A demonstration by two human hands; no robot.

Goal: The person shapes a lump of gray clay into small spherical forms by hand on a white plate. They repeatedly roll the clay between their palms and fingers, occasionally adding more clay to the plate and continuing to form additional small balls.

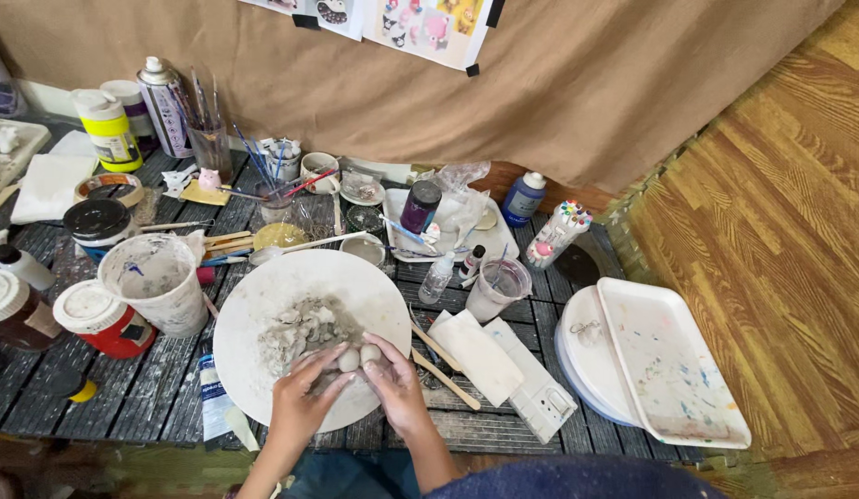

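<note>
Dark slatted boards form a low work table (124, 397), backed by a tan cloth wall and flanked on the right by wood-patterned flooring. At the near edge, on a round white board (254, 314) smeared with grey clay, two hands meet over two small pale clay balls (360, 357). The left hand (300, 402) and right hand (397, 388) each curl their fingertips around a ball, fingers partly closed in a light pinch rather than a fist. Judging by the wet smears beside them, the balls look soft, light and slightly sticky, easily dented, so they would be best taken gently at the sides with the fingertips. Packages crowd the table: a red tub with a white lid (101, 319) and a large white, paint-stained cup (157, 277) sit left of the board; a white bottle with a yellow band (108, 129) and a tall spray can (163, 106) stand at the far left; a blue bottle with a white cap (523, 198) stands near the cloth; a white tube with coloured dots (557, 233) leans beside it. White trays (665, 360) are stacked on the right. Paper sheets with colourful cartoon drawings (429, 26) are taped to the cloth above.
</note>
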